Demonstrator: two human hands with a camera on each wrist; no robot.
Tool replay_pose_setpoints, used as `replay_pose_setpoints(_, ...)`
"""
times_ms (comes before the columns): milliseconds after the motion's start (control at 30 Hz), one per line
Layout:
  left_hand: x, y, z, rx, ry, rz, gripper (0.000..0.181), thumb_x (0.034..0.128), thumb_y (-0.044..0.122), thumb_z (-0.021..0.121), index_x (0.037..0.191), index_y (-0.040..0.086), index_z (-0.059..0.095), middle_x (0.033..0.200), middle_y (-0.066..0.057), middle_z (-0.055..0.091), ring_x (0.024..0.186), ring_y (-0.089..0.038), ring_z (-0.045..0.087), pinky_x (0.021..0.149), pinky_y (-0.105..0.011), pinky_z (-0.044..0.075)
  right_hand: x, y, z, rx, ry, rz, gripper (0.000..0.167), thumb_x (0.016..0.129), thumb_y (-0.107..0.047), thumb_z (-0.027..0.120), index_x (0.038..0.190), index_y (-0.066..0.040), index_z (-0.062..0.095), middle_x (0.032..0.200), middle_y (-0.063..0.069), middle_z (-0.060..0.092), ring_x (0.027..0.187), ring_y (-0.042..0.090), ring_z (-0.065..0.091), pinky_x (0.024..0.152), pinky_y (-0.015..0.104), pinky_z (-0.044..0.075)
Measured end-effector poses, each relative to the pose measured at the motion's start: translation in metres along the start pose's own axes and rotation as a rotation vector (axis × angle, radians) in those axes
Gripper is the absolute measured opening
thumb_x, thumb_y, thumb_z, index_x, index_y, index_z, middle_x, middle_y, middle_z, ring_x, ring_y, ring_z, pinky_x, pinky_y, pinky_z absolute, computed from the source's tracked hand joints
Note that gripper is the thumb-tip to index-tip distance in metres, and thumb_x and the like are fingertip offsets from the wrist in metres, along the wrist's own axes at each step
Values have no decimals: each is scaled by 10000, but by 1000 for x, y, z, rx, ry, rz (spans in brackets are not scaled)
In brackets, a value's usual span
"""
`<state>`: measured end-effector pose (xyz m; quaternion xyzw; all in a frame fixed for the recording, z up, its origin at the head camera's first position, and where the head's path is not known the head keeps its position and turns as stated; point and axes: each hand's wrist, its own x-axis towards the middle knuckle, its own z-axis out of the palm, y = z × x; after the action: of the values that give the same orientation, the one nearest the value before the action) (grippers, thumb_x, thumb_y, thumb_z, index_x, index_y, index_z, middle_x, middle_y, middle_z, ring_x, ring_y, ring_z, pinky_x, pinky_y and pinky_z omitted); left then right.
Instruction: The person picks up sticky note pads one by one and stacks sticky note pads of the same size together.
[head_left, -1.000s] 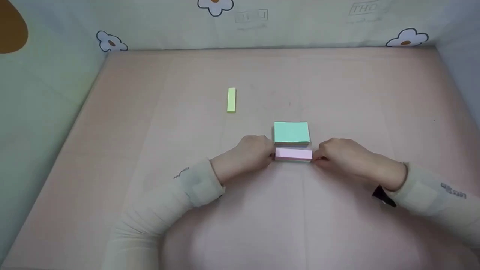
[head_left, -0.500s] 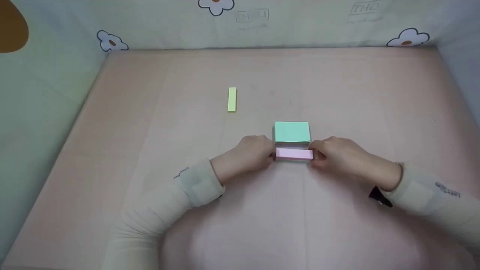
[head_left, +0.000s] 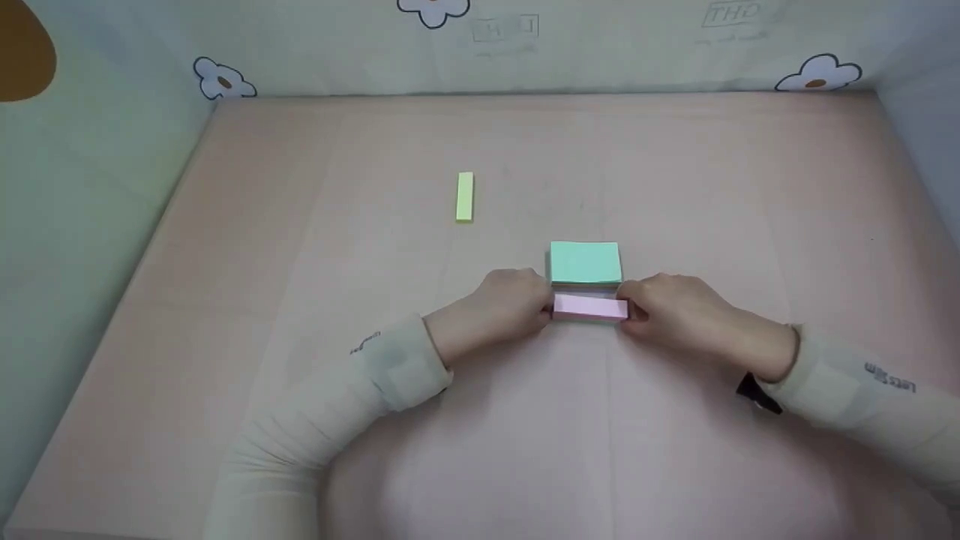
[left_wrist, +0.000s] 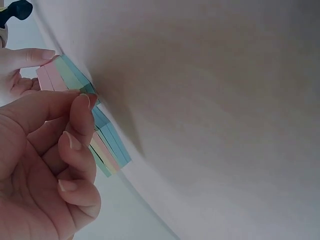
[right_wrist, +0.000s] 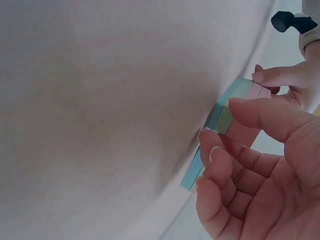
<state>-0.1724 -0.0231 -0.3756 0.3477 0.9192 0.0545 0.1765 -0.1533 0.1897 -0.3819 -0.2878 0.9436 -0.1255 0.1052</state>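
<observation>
A narrow stack of sticky note strips (head_left: 590, 308), pink on top, lies between my hands in the head view. My left hand (head_left: 514, 304) pinches its left end, and my right hand (head_left: 675, 311) holds the right end between thumb and fingers. Pink, green and blue layers show along this stack (right_wrist: 245, 131) in the right wrist view. Right behind it sits a wider stack of sticky notes (head_left: 585, 262) with a mint-green top. Blue, pink, yellow and green layers show on that wider stack (left_wrist: 111, 150) in the left wrist view. My fingers cover both ends of the narrow stack.
A yellow sticky note strip pad (head_left: 465, 197) lies alone farther back, left of the stacks. The pinkish table surface (head_left: 337, 225) is bounded by a flower-patterned cloth wall (head_left: 585, 60) at the back and cloth at both sides.
My right hand has shifted slightly left and closed its fingers around the right end of the narrow stack. My left hand and both stacks have hardly moved.
</observation>
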Motion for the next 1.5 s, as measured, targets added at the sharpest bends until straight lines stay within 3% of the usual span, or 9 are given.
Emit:
replay_pose_setpoints(267, 1, 0, 1, -31, -3, -14, 148, 870, 124, 553, 854, 81, 693, 640, 5, 543, 572, -109, 419, 495, -214, 302, 1, -1, 1, -9, -7, 2, 144, 737, -57, 602, 677, -113, 483, 564, -53, 357, 565, 131, 349, 517, 265, 265)
replay_pose_setpoints(500, 0, 0, -1, -37, -6, -36, 137, 864, 137, 572, 886, 84, 697, 690, -12, 610, 577, -105, 436, 500, -213, 317, 2, -1, 4, -35, 34, -17, 158, 727, -41, 582, 662, -114, 458, 544, -51, 352, 551, 144, 329, 510, 280, 285)
replay_pose_setpoints(667, -1, 0, -2, -17, 5, -72, 265, 859, 168, 593, 1100, 74, 647, 755, -37, 666, 574, -105, 464, 492, -211, 338, 1, -2, 5, -34, 34, -14, 168, 725, -43, 584, 666, -112, 443, 551, -48, 348, 553, 143, 323, 497, 279, 283)
replay_pose_setpoints(900, 2, 3, 0, 16, 6, -108, 262, 861, 170, 586, 1098, 76, 649, 775, -39, 669, 593, -119, 454, 507, -239, 367, 1, -2, 6, -53, 50, -30, 224, 727, -41, 610, 641, -108, 414, 567, -40, 330, 556, 140, 317, 493, 265, 254)
replay_pose_setpoints(1100, 1, 3, 2, -33, 20, -116, 464, 842, 131, 584, 1301, 130, 515, 755, -21, 647, 598, -124, 442, 492, -232, 315, 1, -2, 6, -71, 60, -47, 210, 727, -35, 616, 646, -97, 432, 558, -26, 370, 545, 150, 329, 486, 275, 277)
replay_pose_setpoints(1200, 1, 4, 3, -27, 12, -124, 422, 833, 130, 587, 1253, 115, 556, 708, -15, 606, 593, -130, 423, 485, -237, 298, 1, -2, 7, -77, 74, -55, 200, 724, -30, 612, 644, -91, 440, 550, -20, 387, 534, 152, 333, 478, 281, 288)
replay_pose_setpoints(1400, 3, 5, 5, 9, 15, -124, 221, 821, 146, 603, 1015, 59, 665, 626, 1, 516, 559, -123, 394, 463, -239, 297, 1, -2, 9, -86, 91, -71, 185, 718, -23, 611, 645, -81, 451, 546, -15, 393, 527, 146, 335, 471, 286, 302)
replay_pose_setpoints(1500, 3, 5, 6, 16, 29, -122, 196, 822, 145, 601, 983, 56, 670, 613, 5, 495, 550, -120, 386, 457, -239, 293, 2, -2, 9, -89, 88, -72, 179, 719, -26, 616, 650, -79, 460, 550, -12, 402, 528, 145, 339, 473, 291, 310)
